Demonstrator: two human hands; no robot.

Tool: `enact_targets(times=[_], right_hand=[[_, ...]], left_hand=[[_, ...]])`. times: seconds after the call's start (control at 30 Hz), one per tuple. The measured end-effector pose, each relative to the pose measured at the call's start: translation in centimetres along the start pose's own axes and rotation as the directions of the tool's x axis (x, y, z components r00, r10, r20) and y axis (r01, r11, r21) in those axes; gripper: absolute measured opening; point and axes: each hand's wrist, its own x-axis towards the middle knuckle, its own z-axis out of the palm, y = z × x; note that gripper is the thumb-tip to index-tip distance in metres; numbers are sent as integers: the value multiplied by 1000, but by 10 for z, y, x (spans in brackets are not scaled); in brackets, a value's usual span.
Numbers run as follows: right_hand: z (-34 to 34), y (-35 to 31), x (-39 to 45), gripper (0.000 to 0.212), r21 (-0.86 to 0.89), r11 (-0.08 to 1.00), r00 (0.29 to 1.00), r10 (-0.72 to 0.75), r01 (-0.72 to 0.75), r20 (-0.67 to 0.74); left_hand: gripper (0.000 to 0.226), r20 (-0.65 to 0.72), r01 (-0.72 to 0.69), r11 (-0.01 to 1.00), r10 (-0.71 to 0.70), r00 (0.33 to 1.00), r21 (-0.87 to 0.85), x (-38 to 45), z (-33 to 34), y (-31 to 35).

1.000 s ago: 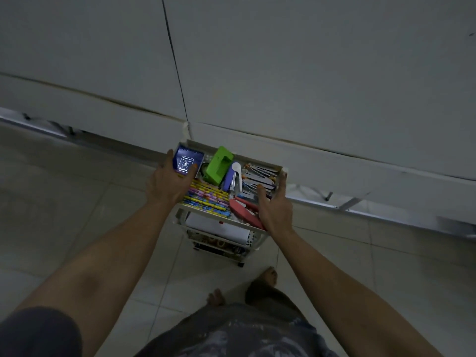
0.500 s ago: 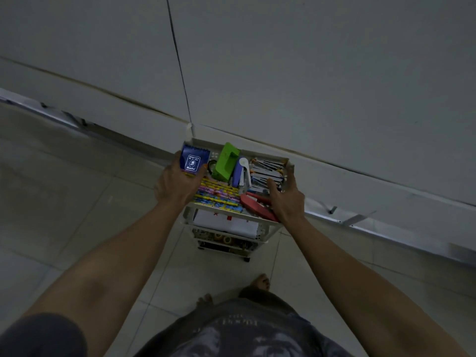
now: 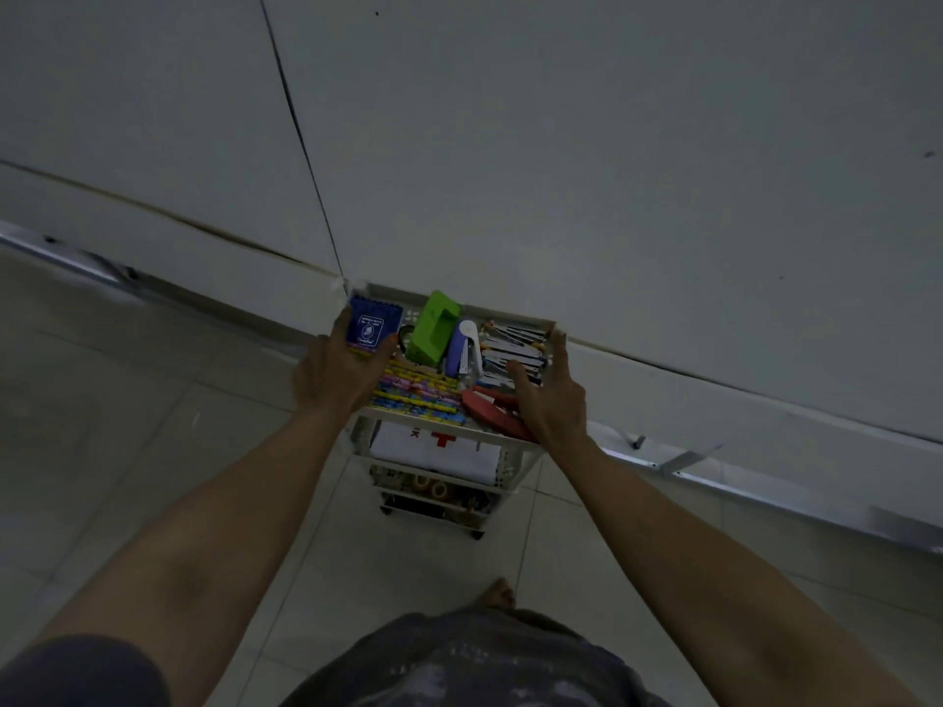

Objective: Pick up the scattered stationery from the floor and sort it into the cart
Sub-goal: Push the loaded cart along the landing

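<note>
A white tiered cart (image 3: 510, 315) stands on the tiled floor against the base of the wall. Its top tray holds a blue notebook (image 3: 372, 326), a green hole punch (image 3: 433, 329), a blue-white stapler (image 3: 463, 349), colourful pencils (image 3: 414, 392), a red flat item (image 3: 487, 411) and a bundle of pens (image 3: 513, 344). My left hand (image 3: 331, 375) grips the tray's left side, with fingers and thumb flanking the notebook. My right hand (image 3: 551, 400) grips the right rim, thumb inside the tray.
A white box with a red cross (image 3: 439, 451) lies on the second shelf, and tape rolls (image 3: 428, 487) sit on the shelf below. A metal rail (image 3: 684, 459) runs along the wall's foot. One bare foot (image 3: 497, 594) shows behind the cart.
Both hands keep their hold on the top tray. The cart has rolled a little further from me along the wall's base, and my arms are stretched further forward.
</note>
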Motion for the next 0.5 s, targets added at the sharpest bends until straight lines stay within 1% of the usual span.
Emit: enact_targets(times=[0.1,0.17,0.23,0.3,0.33,0.4,0.5], right_hand=[[3,0,4,90,-42,999,999,27,-26,28],[8,-1,0,96,-104,994,998,49,-46,31],[12,-3,-3,98,-204,979,1000,4,-4,0],[14,-6,-4,97,-361,931,998,-65,54,-17],[15,-6,-3,96,-417,907,998,-64,52,-16],[16,-7,2,96,-449,893,1000,-18,7,-20],[18,-17,18,97,-394,917,997,70,-57,18]], left_hand=[[85,20,-9,1000,9,1000,6,5,0,2],[89,60,-28,998,25,998,59,10,0,1],[93,92,-55,994,46,995,97,12,-2,3],[98,105,-92,983,76,992,156,14,-2,4],[100,115,-105,975,83,990,196,15,-1,4],[104,146,-102,964,66,987,247,21,0,5],[106,204,-73,976,31,979,205,32,-2,7]])
